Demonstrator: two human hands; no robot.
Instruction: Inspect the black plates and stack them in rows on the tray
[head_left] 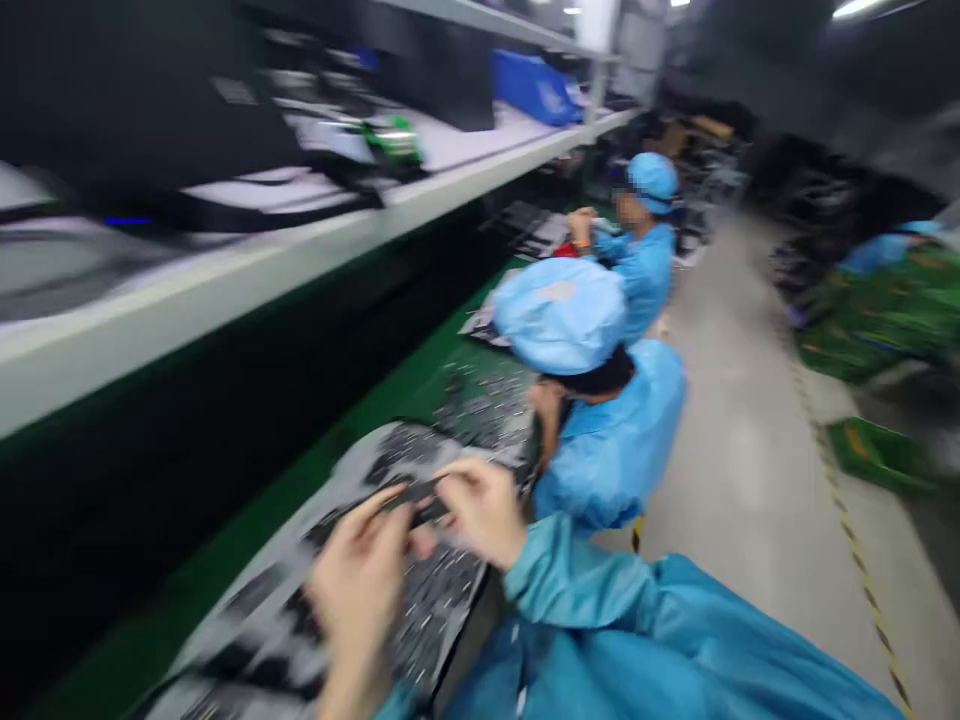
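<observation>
Soft cloth, matt black and bright glints

The teal smock (607, 585) looks like smooth, thin synthetic cloth with a faint sheen along its folds. The nearer co-worker's light-blue cap (562, 310) is of similar light fabric, softly puckered and mostly matt. The small dark piece (421, 493) in hand reads as matt black; blur hides whether it is plastic or metal. Dark parts (442, 595) on the bench carry bright, metallic-looking glints, and the grey sheet (277, 545) beneath them appears smooth and dull. The green bench surface (412, 392) is flat and matt. The pale shelf edge (480, 185) looks smooth, like painted metal. The floor (739, 400) is smooth and glossy, reflecting light.
</observation>
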